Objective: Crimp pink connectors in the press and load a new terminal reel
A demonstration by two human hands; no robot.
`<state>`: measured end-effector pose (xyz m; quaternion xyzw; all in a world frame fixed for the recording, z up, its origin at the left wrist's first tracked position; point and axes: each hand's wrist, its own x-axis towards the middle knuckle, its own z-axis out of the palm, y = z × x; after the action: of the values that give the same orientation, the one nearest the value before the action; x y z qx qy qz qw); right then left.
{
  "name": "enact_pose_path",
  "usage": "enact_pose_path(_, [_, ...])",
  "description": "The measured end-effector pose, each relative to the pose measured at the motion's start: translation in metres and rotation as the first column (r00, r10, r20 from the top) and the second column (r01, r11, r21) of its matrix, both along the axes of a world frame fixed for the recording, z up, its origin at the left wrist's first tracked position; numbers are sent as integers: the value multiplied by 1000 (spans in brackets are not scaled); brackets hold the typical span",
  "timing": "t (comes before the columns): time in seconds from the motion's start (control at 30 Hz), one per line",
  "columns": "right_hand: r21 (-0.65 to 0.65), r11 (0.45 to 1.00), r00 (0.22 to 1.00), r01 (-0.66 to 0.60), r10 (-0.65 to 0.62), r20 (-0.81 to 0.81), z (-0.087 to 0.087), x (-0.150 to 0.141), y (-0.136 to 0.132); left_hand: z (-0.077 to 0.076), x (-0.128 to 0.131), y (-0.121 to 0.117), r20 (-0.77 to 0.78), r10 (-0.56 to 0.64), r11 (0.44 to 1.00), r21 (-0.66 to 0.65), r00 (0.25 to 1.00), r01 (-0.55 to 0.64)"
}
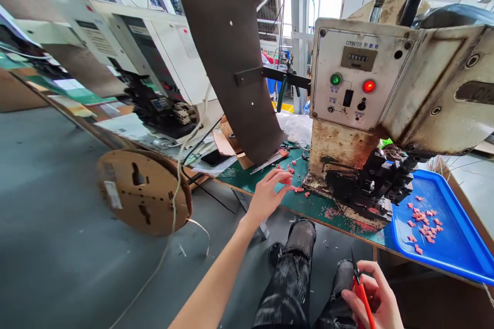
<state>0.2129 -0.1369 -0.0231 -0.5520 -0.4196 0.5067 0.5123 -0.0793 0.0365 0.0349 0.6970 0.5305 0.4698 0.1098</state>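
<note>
My left hand (pixel 271 191) reaches over the front edge of the green-topped bench, its thumb and fingers curved with a gap between them. Right by its thumb tip lie small red plastic pieces (pixel 298 189), and more are scattered behind the fingers. I cannot see anything held in that hand. Low in front of my knees, my right hand (pixel 375 295) is closed around a red-handled tool (pixel 362 295) with a thin dark pointed tip facing up. Its exact kind is partly hidden by my fingers. Beside the left hand stands a worn press machine (pixel 341 144) with a black tooling head (pixel 386 180).
A blue tray (pixel 455 216) with several red pieces sits right of the press. Reddish scraps (pixel 363 225) litter the bench edge below the tooling. A brown curved sheet (pixel 231 51) hangs above the bench. At left are a cardboard reel (pixel 141 193), a loose cable and another machine (pixel 162 103).
</note>
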Motion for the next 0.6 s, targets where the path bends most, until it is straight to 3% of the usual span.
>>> enact_pose_path(0.1, [12, 1000, 997, -12, 13, -76, 12, 1, 5, -3, 11, -36, 121, -4, 1000, -17, 993, 6])
enact_pose_path(0.2, [71, 994, 990, -79, 87, -110, 22, 0, 16, -5, 38, -73, 309, -84, 987, -102, 947, 121])
enact_pose_path(0.37, [112, 991, 974, -71, 93, -205, 29, -11, 34, -3, 98, -120, 252, -273, 956, -38, 928, 292])
enact_pose_path(0.5, [98, 990, 963, -99, 120, -242, 26, -10, 39, -2, 114, -125, 134, -423, 906, 42, 896, 421])
enact_pose_path(0.6, [110, 991, 980, -71, 91, -180, 23, 1, 39, -1, 91, -97, 4, -400, 916, -29, 916, 400])
